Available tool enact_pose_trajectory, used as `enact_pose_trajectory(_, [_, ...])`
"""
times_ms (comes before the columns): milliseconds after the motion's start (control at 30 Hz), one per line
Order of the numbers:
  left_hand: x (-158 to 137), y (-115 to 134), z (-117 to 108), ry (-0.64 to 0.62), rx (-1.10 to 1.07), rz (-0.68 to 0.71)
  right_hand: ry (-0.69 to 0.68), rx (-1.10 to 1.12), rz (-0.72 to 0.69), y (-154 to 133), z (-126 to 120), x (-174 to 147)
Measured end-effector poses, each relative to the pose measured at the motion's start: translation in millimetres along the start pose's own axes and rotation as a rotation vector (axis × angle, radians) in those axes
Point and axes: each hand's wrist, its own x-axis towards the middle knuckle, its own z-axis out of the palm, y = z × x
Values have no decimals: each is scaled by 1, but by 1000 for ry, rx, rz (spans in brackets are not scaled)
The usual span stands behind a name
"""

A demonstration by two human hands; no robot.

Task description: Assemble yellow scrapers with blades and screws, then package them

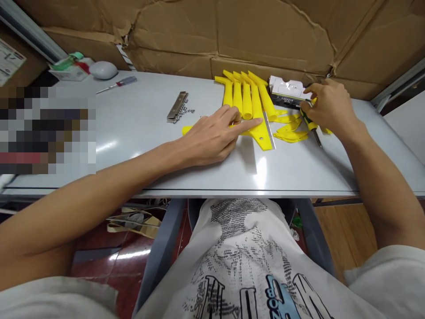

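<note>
My left hand point(215, 135) is wrapped round the handle of a yellow scraper point(260, 136), its index finger stretched along the head. A thin metal blade point(268, 129) runs along the scraper's right edge, and a small screw shows in the head. Over at the right, my right hand point(328, 104) grips a screwdriver point(308, 118) with a yellow and dark green handle, its tip pointing down toward the table. Beside that hand lie several flat yellow pieces point(291, 128). Behind my left hand, several yellow scraper handles point(246, 97) lie in a row.
An opened white and black box point(286, 92) stands behind the yellow pieces. Left of centre are a stack of metal strips point(178, 106) and scattered small screws point(186, 110). Farther left lie another screwdriver point(126, 81) and a white rounded object point(103, 70). Cardboard point(172, 40) lines the back.
</note>
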Motion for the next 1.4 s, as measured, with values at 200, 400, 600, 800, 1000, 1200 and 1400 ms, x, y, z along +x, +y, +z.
enact_pose_trajectory(200, [10,-15,-14,89,-348,-135,-40,0,-191,-4,15,48])
enact_pose_trajectory(400, [19,-37,-20,205,-814,-249,-20,98,-111,3,31,72])
enact_pose_trajectory(600, [40,-36,-28,341,-1054,-245,160,389,0,1,-1,73])
enact_pose_trajectory(800, [92,-23,-55,655,-1170,-283,144,1205,-89,-36,-13,16])
enact_pose_trajectory(1000, [125,-5,-80,857,-1360,-428,-78,1733,-99,-70,1,-20])
enact_pose_trajectory(1200, [131,-3,-67,931,-1451,-441,-53,1866,-70,-79,4,-29])
enact_pose_trajectory(1400, [132,-20,-48,856,-1300,-347,61,1924,67,-93,10,-36])
